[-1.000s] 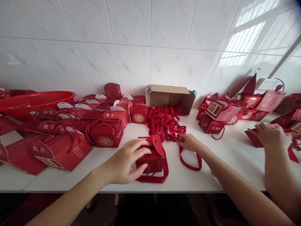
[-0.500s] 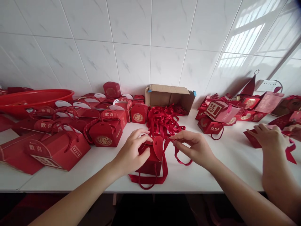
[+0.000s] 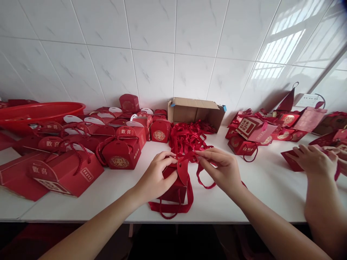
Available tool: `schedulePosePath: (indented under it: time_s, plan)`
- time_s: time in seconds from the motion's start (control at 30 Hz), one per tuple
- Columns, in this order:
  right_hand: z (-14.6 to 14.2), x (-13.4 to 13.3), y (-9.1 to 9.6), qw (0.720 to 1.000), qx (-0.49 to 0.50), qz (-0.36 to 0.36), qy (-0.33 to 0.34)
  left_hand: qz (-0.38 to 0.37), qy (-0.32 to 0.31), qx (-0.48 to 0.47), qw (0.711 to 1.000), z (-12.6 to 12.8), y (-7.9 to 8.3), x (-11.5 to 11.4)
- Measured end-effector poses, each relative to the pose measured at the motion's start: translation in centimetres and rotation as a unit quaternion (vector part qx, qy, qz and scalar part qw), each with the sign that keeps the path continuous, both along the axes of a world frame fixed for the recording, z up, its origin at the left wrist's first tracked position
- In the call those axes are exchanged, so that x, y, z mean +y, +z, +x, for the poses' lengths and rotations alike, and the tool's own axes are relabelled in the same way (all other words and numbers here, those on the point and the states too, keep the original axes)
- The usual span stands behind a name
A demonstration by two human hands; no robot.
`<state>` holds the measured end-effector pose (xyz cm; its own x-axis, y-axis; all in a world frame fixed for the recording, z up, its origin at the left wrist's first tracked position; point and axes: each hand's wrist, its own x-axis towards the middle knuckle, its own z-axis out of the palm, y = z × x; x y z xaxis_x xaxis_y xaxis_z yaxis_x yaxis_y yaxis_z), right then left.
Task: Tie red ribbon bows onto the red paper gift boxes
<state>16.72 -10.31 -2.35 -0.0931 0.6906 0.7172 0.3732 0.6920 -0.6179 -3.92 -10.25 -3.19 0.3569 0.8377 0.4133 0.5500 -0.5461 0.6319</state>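
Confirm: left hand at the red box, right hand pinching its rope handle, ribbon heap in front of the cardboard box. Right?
No: the head view shows the right hand pinching red ribbon, not the rope handle, which hangs at the red box. Rest stands.

Lg. round red plastic basin [image 3: 13, 122], far L; grey-veined white tile wall [image 3: 151, 74] behind; white rect. socket strip [image 3: 306, 100], R.

Left hand [image 3: 159, 177] covers upper left of small red card box [image 3: 175, 188]; grip unreadable. Right hand [image 3: 221, 168] hides part of flat red satin ribbon [image 3: 190, 156]. Round red plastic basin [image 3: 45, 111] cut off at left edge. Tangled red ribbon heap [image 3: 187, 139] masks part of open brown cardboard carton [image 3: 196, 104]. Co-worker's forearm [image 3: 322, 213] cut off, right.
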Motion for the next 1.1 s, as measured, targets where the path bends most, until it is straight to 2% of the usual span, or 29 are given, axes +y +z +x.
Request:
schedulePosePath:
  time_s: [0.7,1.1]
  plan:
    - [2.0,-0.7,-2.3,0.999,-0.037,0.002,-0.012,-0.013,0.009,-0.020,1.000,0.0,-0.3,0.3]
    - [2.1,-1.2,-2.6,0.999,-0.041,0.005,-0.013,-0.002,0.016,-0.015,1.000,0.0,-0.2,0.4]
